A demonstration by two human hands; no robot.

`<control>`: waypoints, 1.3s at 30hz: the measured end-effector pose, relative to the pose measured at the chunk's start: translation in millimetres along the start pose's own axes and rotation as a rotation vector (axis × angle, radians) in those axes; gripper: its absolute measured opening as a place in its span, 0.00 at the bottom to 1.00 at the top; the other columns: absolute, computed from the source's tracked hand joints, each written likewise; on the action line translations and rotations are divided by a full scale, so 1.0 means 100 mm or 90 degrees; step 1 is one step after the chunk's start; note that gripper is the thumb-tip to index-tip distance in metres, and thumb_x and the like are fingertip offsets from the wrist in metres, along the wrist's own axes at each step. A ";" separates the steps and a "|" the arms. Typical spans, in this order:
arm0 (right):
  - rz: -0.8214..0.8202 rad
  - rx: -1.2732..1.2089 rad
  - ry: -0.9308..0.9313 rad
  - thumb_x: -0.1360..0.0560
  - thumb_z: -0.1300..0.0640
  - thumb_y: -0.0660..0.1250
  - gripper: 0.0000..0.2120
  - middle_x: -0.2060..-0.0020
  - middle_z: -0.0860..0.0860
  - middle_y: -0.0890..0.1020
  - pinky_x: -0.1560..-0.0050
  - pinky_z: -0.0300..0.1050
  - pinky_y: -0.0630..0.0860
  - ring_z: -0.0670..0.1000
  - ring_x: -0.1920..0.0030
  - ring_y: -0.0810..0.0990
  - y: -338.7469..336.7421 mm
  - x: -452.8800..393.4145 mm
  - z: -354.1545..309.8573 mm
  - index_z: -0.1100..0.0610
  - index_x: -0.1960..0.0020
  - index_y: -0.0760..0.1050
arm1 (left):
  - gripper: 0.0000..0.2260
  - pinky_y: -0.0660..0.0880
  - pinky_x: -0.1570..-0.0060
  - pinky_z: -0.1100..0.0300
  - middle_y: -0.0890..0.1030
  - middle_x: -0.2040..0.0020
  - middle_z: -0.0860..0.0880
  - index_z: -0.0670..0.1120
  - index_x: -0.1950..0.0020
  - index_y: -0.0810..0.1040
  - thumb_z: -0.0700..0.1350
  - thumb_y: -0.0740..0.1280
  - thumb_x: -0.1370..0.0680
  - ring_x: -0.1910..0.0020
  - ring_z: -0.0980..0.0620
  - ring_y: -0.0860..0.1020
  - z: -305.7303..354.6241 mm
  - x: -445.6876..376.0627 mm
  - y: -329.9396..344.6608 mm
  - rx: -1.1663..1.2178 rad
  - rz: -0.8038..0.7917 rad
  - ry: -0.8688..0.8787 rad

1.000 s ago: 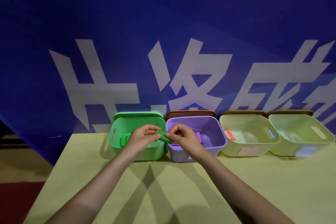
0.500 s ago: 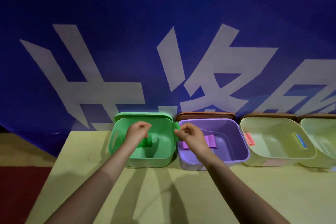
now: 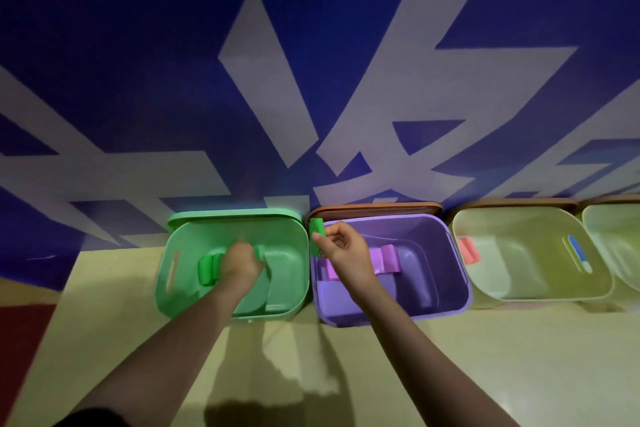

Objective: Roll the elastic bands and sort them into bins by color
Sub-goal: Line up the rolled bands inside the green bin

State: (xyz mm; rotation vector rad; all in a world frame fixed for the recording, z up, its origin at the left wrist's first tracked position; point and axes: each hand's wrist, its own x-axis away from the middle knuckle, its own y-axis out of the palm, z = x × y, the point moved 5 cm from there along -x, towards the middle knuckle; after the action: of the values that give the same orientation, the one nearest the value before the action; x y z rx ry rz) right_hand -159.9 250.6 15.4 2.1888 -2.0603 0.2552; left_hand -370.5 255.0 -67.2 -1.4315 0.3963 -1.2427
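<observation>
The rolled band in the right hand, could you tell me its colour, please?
Green; the rolled band shows best in the head view.

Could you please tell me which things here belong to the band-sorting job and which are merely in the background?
Job:
green band, pinched by right hand
left hand inside green bin
purple bin
two pale bins

Background:
table
blue banner

Staged booth; blue printed banner

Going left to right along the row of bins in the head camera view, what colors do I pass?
green bin → purple bin → pale yellow-green bin, a pink band on its left wall → another pale bin, cut off at the edge.
</observation>
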 end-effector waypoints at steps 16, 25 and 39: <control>-0.019 -0.022 0.012 0.25 0.64 0.68 0.10 0.70 0.51 0.72 0.64 0.34 0.70 0.45 0.68 0.70 0.05 0.32 0.01 0.58 0.62 0.70 | 0.02 0.63 0.69 0.60 0.71 0.50 0.41 0.41 0.51 0.72 0.37 0.61 0.22 0.64 0.52 0.66 -0.24 0.62 -0.52 0.870 -0.082 -0.167; -0.059 -0.050 -0.011 0.24 0.64 0.68 0.06 0.69 0.51 0.73 0.64 0.36 0.73 0.44 0.69 0.73 0.21 0.70 -0.34 0.61 0.57 0.71 | 0.19 0.77 0.57 0.56 0.76 0.40 0.38 0.35 0.31 0.67 0.40 0.63 0.20 0.52 0.48 0.77 -0.18 1.18 -0.76 0.931 -0.105 0.011; -0.081 0.021 0.051 0.25 0.61 0.69 0.06 0.65 0.51 0.73 0.65 0.34 0.75 0.45 0.64 0.74 0.41 0.91 -0.29 0.61 0.55 0.71 | 0.09 0.71 0.65 0.56 0.71 0.59 0.41 0.36 0.48 0.73 0.37 0.54 0.19 0.64 0.49 0.69 -0.29 1.39 -0.79 0.892 -0.121 -0.060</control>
State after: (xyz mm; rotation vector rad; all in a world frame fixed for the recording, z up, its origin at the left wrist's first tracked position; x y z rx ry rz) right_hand -196.7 165.2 61.5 2.2786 -1.8791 0.3601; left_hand -372.7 151.9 59.0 -0.2927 -0.6252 -1.1501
